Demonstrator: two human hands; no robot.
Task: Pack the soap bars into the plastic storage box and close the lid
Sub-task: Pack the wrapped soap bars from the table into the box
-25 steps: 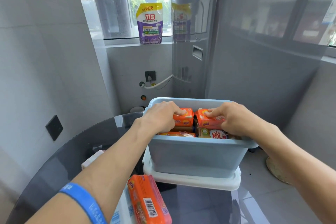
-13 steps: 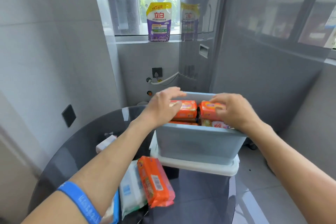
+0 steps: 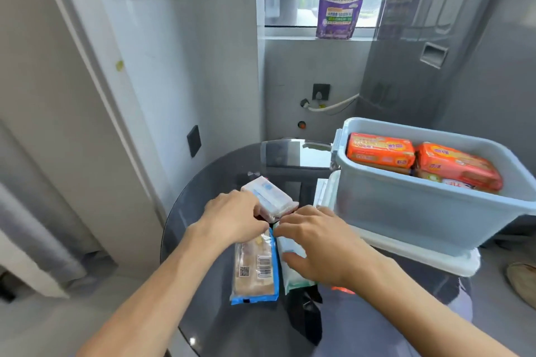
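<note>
I see the blue storage box [image 3: 406, 211] at the desk's [image 3: 220, 171] right edge, open, standing on its white lid [image 3: 435, 258]; two orange soap bars [image 3: 380, 149] lie side by side on top of others inside. Near the desk's middle, my left hand [image 3: 235, 219] rests its fingers, loosely curled, on a blue-edged soap pack [image 3: 255, 266], touching a white-wrapped bar [image 3: 269, 197]. My right hand [image 3: 322, 246], fingers spread wide, covers a pale green pack [image 3: 293, 272] just beside it.

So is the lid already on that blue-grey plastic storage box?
No, the blue-grey plastic storage box is open on top, with orange-wrapped soap bars showing inside, and it stands on a white lid-like tray.
</note>
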